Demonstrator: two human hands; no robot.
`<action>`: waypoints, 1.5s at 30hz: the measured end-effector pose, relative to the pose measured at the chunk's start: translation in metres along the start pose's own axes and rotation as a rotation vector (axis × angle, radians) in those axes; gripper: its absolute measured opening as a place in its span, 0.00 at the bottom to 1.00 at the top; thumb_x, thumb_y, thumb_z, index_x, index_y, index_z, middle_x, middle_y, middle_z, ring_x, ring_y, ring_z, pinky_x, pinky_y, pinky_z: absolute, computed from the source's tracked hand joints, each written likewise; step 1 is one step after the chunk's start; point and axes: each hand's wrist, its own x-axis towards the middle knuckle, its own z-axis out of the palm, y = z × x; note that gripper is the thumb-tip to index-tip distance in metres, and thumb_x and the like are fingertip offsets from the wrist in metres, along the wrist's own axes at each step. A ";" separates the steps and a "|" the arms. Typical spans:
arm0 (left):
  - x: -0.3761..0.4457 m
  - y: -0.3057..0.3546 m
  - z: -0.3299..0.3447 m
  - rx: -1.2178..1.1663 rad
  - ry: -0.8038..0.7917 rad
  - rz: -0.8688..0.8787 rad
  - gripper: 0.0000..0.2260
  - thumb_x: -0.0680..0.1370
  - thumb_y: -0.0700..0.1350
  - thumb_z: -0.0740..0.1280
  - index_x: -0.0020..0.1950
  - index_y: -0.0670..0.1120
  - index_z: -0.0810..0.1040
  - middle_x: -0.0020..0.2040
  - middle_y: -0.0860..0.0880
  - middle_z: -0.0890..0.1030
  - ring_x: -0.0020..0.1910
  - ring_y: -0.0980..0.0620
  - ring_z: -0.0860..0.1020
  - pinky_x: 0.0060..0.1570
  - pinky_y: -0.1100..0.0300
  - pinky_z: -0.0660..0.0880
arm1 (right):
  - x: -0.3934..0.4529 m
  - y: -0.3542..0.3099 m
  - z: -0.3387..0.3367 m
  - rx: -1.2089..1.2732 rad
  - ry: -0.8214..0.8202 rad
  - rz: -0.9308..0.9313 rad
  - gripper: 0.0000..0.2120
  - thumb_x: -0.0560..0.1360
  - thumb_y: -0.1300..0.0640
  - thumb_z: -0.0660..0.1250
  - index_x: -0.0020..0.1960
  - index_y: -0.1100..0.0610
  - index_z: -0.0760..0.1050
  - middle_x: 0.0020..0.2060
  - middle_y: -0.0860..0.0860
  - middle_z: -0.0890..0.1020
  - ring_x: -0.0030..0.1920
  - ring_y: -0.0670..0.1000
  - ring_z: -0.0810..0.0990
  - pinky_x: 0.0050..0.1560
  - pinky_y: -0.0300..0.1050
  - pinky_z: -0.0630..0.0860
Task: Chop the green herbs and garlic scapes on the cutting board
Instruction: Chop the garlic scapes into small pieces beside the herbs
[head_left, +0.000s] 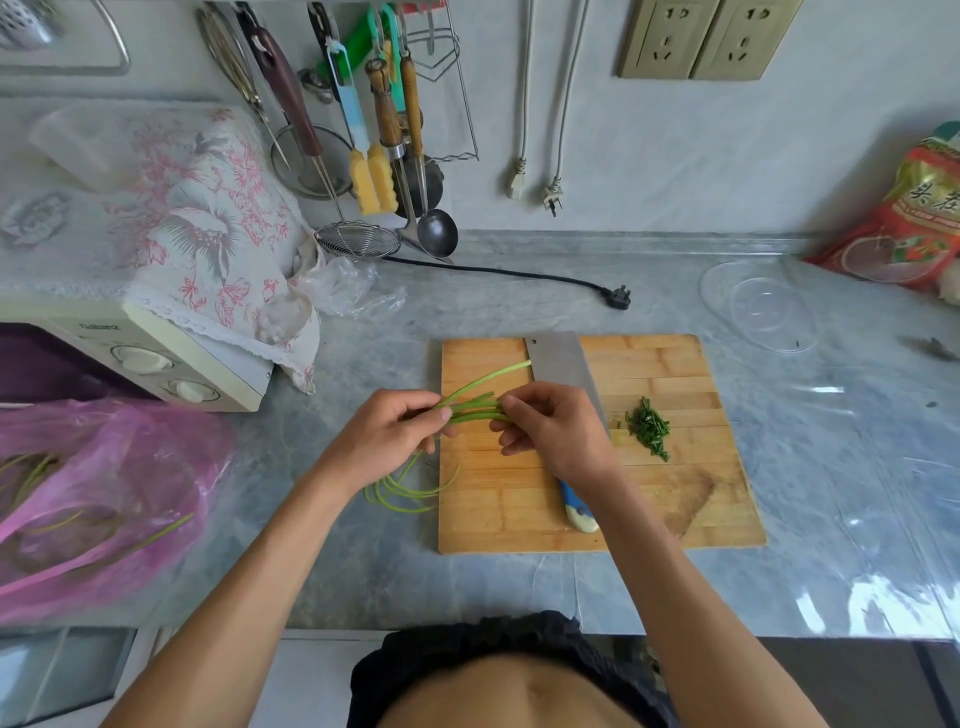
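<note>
Garlic scapes (475, 408) bundled, long axis 9-to-3 o'clock, over cutting board (675, 499) left edge. Left hand (387, 434) pinches the 9 o'clock end, right hand (550, 423) the middle. Cleaver (558, 361) lies flat beneath, unheld. Chopped herbs (648, 428) at 3 o'clock. Grey counter (519, 301) around.

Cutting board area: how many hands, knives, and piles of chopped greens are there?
Hands: 2, left hand and right hand, both holding garlic scapes
Cleaver: 1
Chopped herb pile: 1
Total: 4
</note>
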 end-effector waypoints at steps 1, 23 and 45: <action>0.000 -0.001 0.000 -0.009 -0.009 -0.001 0.09 0.81 0.42 0.65 0.46 0.41 0.83 0.34 0.54 0.81 0.33 0.55 0.73 0.38 0.57 0.68 | 0.000 0.000 0.001 -0.012 -0.003 -0.002 0.08 0.80 0.63 0.64 0.52 0.69 0.78 0.36 0.58 0.84 0.31 0.49 0.81 0.36 0.44 0.82; 0.009 -0.027 -0.021 0.213 -0.057 0.054 0.13 0.81 0.36 0.64 0.55 0.51 0.84 0.45 0.60 0.84 0.47 0.61 0.80 0.52 0.64 0.74 | 0.008 0.002 -0.015 0.189 -0.058 0.138 0.03 0.77 0.64 0.69 0.48 0.63 0.80 0.37 0.58 0.84 0.33 0.49 0.80 0.39 0.42 0.82; 0.003 0.000 0.001 0.152 0.055 0.093 0.09 0.80 0.41 0.67 0.57 0.49 0.83 0.34 0.59 0.81 0.29 0.66 0.74 0.34 0.73 0.68 | 0.012 0.003 -0.001 0.200 -0.006 0.226 0.18 0.81 0.46 0.60 0.43 0.60 0.76 0.32 0.56 0.78 0.27 0.48 0.71 0.27 0.43 0.69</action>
